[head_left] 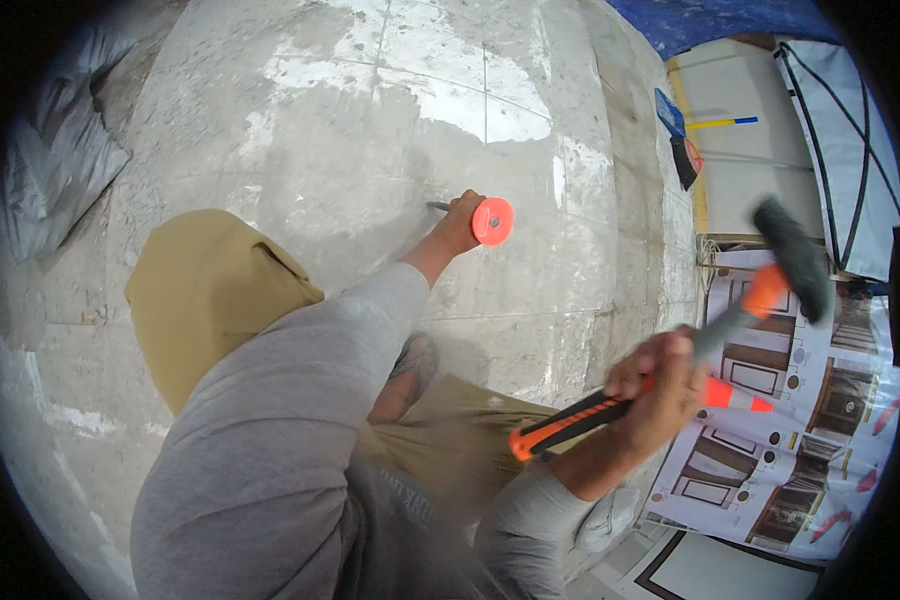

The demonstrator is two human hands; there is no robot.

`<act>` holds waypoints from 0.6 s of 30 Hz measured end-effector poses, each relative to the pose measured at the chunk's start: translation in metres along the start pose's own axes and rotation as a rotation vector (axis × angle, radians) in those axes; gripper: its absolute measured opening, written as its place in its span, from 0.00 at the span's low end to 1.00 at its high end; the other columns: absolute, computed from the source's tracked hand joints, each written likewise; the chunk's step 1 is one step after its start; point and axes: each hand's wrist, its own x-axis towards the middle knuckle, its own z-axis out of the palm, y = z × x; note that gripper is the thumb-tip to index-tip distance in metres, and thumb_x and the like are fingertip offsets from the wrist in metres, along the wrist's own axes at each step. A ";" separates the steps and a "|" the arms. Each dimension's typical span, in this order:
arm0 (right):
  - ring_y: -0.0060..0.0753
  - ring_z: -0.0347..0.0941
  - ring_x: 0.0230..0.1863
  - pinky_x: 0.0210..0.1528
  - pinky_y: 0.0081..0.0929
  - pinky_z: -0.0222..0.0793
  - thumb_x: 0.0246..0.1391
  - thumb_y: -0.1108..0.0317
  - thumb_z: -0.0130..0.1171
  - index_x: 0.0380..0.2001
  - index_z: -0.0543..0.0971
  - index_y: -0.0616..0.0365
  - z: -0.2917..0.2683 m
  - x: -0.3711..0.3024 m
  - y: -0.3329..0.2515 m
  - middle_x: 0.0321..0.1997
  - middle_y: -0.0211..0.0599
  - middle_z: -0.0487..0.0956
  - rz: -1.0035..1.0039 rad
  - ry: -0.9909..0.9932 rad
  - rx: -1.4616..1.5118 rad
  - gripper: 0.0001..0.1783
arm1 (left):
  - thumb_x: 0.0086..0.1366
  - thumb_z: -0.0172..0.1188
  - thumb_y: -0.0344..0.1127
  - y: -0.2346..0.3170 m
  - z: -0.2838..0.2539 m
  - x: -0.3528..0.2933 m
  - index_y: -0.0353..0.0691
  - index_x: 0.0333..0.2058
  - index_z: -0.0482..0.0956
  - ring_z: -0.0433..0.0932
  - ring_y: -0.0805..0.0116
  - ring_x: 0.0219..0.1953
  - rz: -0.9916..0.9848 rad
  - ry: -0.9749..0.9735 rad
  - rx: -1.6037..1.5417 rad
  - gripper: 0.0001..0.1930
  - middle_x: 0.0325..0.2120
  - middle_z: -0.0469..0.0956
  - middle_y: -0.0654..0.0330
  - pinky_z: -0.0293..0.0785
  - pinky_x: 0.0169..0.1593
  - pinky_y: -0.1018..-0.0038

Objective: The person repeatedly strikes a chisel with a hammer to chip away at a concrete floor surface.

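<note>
My left hand [460, 226] is closed around a chisel with a round orange hand guard [493, 222]. The chisel's dark end [437, 206] pokes out past my fingers, near the grey concrete floor [350, 250]; whether it touches is unclear. In my right hand [662, 388] is a hammer, gripped around its black and orange handle. The hammer's dark, heavy head [792, 260] is raised to the right, well apart from the chisel, and slightly blurred.
My bent knee in tan trousers [215, 300] is at left. A crumpled grey sack [60, 150] lies far left. Printed sheets with door pictures [770, 440] cover the right side. A blue tool [670, 113], a yellow stick [720, 123] and blue tarp [720, 20] are upper right.
</note>
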 end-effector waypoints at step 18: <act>0.21 0.62 0.11 0.11 0.23 0.59 0.57 0.68 0.55 0.27 0.68 0.60 0.031 -0.068 0.193 0.17 0.31 0.68 0.706 -0.254 -0.232 0.10 | 0.46 0.64 0.40 -0.043 -0.016 -0.006 0.47 0.24 0.78 0.72 0.57 0.38 0.151 0.078 0.289 0.08 0.28 0.76 0.63 0.67 0.43 0.60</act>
